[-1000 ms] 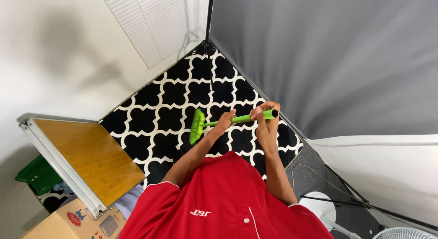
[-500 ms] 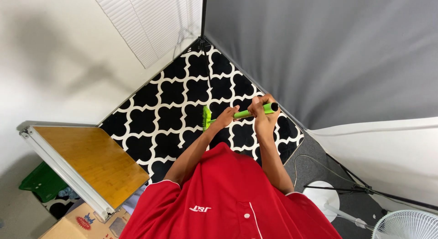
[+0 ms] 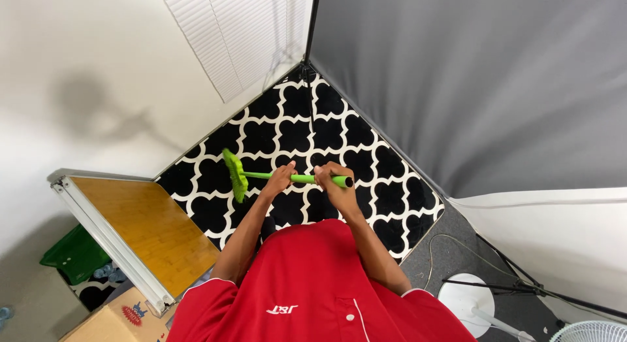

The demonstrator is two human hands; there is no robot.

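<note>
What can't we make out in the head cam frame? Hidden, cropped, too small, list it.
- Head view: left hand and right hand cover the middle of the green broom handle.
- Rug under the broom head: dirt too small to tell.
- Person's legs and feet: hidden by the red shirt.
- White fan: cut by the bottom edge.
- Green bin: partly behind the wooden table.

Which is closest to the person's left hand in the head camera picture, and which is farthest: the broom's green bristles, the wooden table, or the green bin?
1. Green bristles, just left of the left hand.
2. Wooden table, lower left.
3. Green bin, far left, past the table.
</note>
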